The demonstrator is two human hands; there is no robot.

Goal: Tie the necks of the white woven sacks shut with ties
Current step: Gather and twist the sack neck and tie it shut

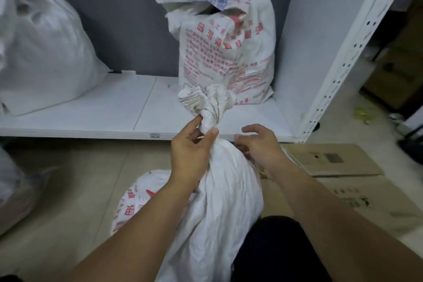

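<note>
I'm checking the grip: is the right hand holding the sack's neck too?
No, only the left hand pinches the gathered neck; the right hand sits open beside it.

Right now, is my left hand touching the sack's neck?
Touching. In the head view the left hand pinches the gathered neck between thumb and forefinger.

Two printed sacks (225, 192) (229, 52), two hands (191, 152) (262, 147), one shelf (91, 110)

Head-worn wide-angle view, looking forward-down, close above sack (219, 190), facing shelf (91, 117).
</note>
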